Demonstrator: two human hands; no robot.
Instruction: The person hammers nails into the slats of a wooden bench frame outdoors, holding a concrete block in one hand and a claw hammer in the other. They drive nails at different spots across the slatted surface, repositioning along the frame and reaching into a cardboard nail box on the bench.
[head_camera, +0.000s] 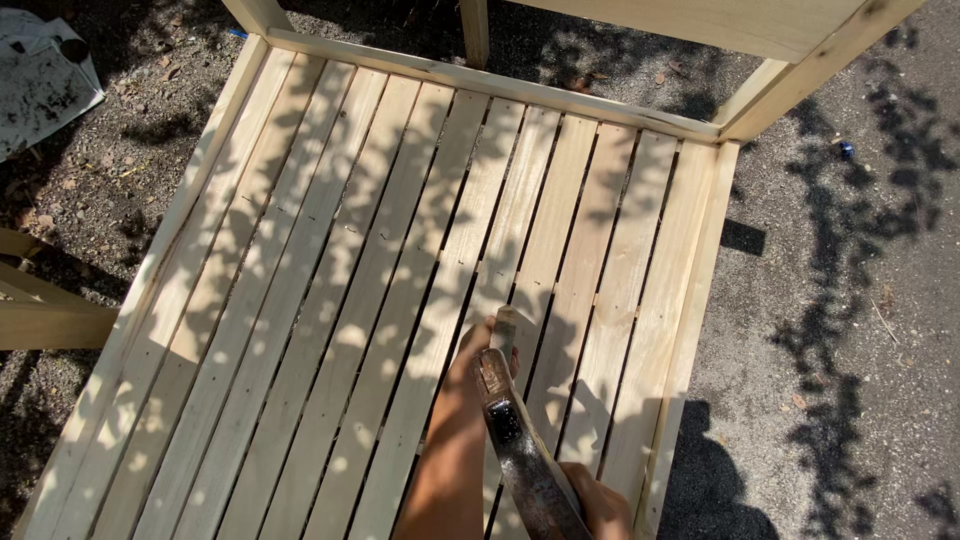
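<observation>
Hammer (520, 445): dark, rust-mottled metal head and shaft, long and narrow, lying diagonally over the near-right part of the slatted panel (330, 300), head end toward the panel's middle. Its head sits just beside a small pale wood block (506, 330) held upright on a slat.

Right hand (598, 505): fingers wrapped shut around the hammer's handle at the panel's near edge. Left hand (478, 350): largely hidden behind the hammer head; it touches the block, but how far the fingers open cannot be told.

Panel: pale, raw, straight-grained softwood slats running lengthwise, narrow dark gaps between, small nail marks in rows, dappled leaf shadow throughout. A plain wood frame rail (480, 82) closes the far edge; posts rise at the far corners.

Surroundings: rough grey gravel ground (840, 300) lies open beyond the right edge. A crumpled white sheet (40, 80) lies well apart from the far-left corner.
</observation>
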